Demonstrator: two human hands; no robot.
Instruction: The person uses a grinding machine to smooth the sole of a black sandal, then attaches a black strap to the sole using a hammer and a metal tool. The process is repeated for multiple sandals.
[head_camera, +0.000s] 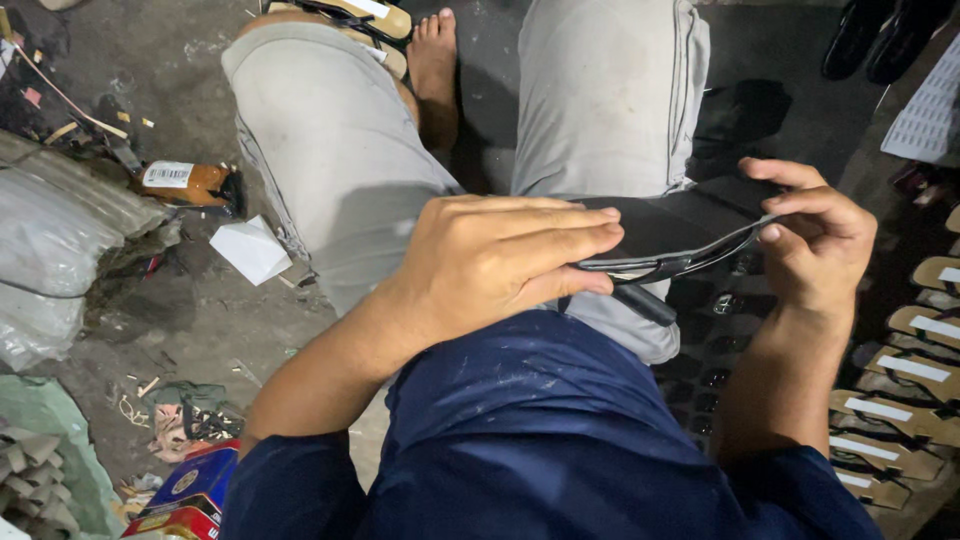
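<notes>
Seated worker, seen from above: left hand (500, 262) clamps the near end of a black sole (670, 235) held over the lap, fingers flat on top; right hand (815, 240) pinches its far edge, where a thin layer stands apart; tan sandals (915, 370) lined at right; brown bottle (190, 185) on floor at left

The left hand (490, 265) covers one end of the black sandal sole (680, 225), hiding that end. The tan sandals (915, 370) are cut off by the right edge, and the dark shoes (885, 35) by the top edge.
</notes>
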